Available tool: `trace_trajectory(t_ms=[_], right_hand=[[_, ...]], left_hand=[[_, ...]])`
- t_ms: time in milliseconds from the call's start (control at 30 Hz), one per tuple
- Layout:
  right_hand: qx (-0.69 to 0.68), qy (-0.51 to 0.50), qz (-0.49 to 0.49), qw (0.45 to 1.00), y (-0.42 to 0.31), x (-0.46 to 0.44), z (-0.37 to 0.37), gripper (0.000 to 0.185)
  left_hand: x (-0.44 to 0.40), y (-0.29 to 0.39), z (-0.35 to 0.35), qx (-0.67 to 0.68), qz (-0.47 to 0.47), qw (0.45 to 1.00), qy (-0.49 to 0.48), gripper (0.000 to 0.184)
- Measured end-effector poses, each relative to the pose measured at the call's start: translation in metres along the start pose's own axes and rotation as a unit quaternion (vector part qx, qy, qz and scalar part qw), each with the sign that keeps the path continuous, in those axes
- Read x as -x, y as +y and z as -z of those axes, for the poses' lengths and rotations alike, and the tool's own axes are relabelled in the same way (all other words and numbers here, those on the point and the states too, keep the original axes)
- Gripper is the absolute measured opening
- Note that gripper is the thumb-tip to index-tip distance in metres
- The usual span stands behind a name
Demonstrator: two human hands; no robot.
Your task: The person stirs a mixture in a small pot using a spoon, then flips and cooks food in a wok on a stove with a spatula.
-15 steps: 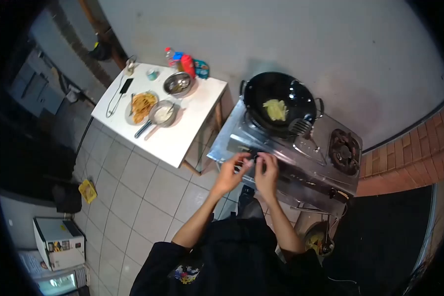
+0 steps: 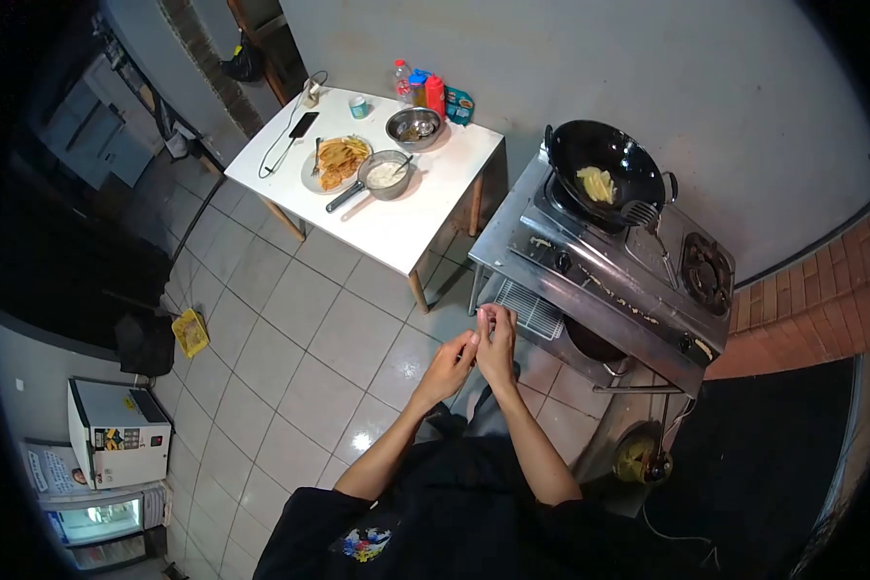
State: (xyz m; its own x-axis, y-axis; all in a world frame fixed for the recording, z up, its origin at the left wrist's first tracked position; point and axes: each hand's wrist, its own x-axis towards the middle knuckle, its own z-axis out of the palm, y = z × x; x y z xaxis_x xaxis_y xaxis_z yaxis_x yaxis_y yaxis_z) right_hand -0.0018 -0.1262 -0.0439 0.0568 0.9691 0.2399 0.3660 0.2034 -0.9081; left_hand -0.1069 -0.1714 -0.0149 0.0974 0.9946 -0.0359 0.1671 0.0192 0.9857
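Head view: whether the hands (image 2: 496, 356) hold anything is unclear.

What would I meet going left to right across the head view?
Yellow rectangular basket, flat black phone, small teal-and-white cup, left hand, right hand, round black wok, dark metal burner.

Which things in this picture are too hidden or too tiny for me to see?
All in the head view:
- Anything between the fingertips of the left hand and right hand: the fingers hide it.
- Whether a flame burns under the wok: the wok covers that spot.
- What the bits in the steel bowl are: too small.
- Words on the green packet: too small.
- The rest of the black shirt: cut off by the bottom edge.
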Motion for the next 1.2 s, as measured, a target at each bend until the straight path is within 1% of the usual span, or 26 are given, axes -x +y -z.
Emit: trace_trajectory(t_ms=[33,67,133,200,267,300,367,433,500,533,567,600,667,700,733,800,833,867,900,933,1000,1033,1067,1133,1200], right_hand=[[-0.005,-0.014,-0.029,0.999,-0.003,0.005,-0.001,0.026],[-0.003,-0.011,-0.031,0.999,-0.005,0.007,-0.001,0.026],[0.001,-0.022,-0.005,1.0,-0.005,0.013,-0.001,0.027],[0.004,-0.029,-0.007,1.0,-0.003,0.02,-0.001,0.026],[-0.057,-0.038,-0.117,0.991,0.003,0.026,0.001,0.026],[-0.051,-0.03,-0.121,0.991,0.01,0.028,0.004,0.026],[-0.138,-0.033,-0.205,0.968,0.024,0.032,0.011,0.025],[-0.135,-0.008,-0.207,0.969,0.035,0.033,0.017,0.025],[-0.133,0.01,-0.205,0.97,0.042,0.029,0.027,0.025],[-0.132,-0.002,-0.228,0.965,0.042,0.024,0.035,0.023],[-0.131,-0.016,-0.252,0.959,0.044,0.019,0.042,0.021],[-0.127,-0.015,-0.254,0.959,0.056,0.014,0.046,0.021],[-0.057,0.006,-0.147,0.988,0.097,-0.004,0.053,0.016],[-0.017,0.032,-0.081,0.996,0.108,-0.016,0.057,0.011],[0.057,0.028,-0.078,0.995,0.105,-0.03,0.066,0.014],[0.098,0.055,-0.069,0.991,0.111,-0.057,0.071,0.014],[0.106,0.052,-0.072,0.99,0.114,-0.067,0.075,0.014],[0.227,0.069,0.016,0.971,0.118,-0.08,0.077,0.016],[0.341,0.083,0.103,0.931,0.121,-0.091,0.077,0.019],[0.345,0.078,0.102,0.93,0.123,-0.099,0.078,0.019],[0.454,0.042,0.072,0.887,0.127,-0.111,0.077,0.031],[0.502,0.038,0.072,0.861,0.132,-0.115,0.076,0.031],[0.522,0.033,0.083,0.848,0.137,-0.121,0.077,0.027],[0.561,0.013,0.094,0.822,0.152,-0.13,0.08,0.02],[0.576,0.002,0.103,0.811,0.15,-0.133,0.08,0.017]], left_hand=[[0.003,-0.003,0.002,-0.005,0.001,1.0,0.003,0.033],[0.005,-0.006,0.005,-0.004,0.001,1.0,-0.001,0.033],[0.01,-0.006,0.007,-0.038,-0.016,0.999,0.002,0.031],[0.015,-0.002,0.005,-0.021,-0.027,0.999,0.007,0.03],[0.015,0.002,0.0,-0.001,-0.039,0.999,0.005,0.029],[0.016,0.002,-0.003,0.002,-0.023,1.0,-0.01,0.026],[0.016,-0.001,-0.01,0.008,-0.008,0.999,-0.041,0.024],[0.015,-0.007,-0.021,0.051,-0.033,0.997,-0.042,0.018],[0.014,-0.011,-0.027,0.062,-0.027,0.995,-0.067,0.016],[0.012,-0.013,-0.028,0.068,-0.018,0.994,-0.083,0.016],[0.011,-0.015,-0.025,0.04,-0.025,0.995,-0.09,0.022],[0.01,-0.018,-0.024,0.044,-0.024,0.994,-0.092,0.022],[0.003,-0.027,-0.021,0.068,0.024,0.994,-0.088,0.029],[0.0,-0.043,-0.019,0.105,0.088,0.987,-0.084,0.035],[0.0,-0.05,-0.017,0.107,0.09,0.986,-0.087,0.035],[-0.004,-0.067,-0.016,0.094,0.087,0.992,0.0,0.036],[-0.004,-0.077,-0.015,0.105,0.097,0.99,0.0,0.037],[-0.004,-0.085,-0.019,0.112,0.1,0.989,0.0,0.037],[-0.002,-0.088,-0.019,0.127,0.116,0.985,0.0,0.038],[-0.002,-0.088,-0.017,0.141,0.133,0.981,0.0,0.038],[-0.002,-0.09,-0.02,0.138,0.144,0.98,0.006,0.037],[-0.001,-0.096,-0.021,0.155,0.133,0.979,0.008,0.036],[0.001,-0.102,-0.024,0.172,0.122,0.977,0.011,0.035],[0.008,-0.114,-0.027,0.199,0.155,0.967,0.015,0.033],[0.01,-0.121,-0.026,0.17,0.142,0.975,0.034,0.031]])
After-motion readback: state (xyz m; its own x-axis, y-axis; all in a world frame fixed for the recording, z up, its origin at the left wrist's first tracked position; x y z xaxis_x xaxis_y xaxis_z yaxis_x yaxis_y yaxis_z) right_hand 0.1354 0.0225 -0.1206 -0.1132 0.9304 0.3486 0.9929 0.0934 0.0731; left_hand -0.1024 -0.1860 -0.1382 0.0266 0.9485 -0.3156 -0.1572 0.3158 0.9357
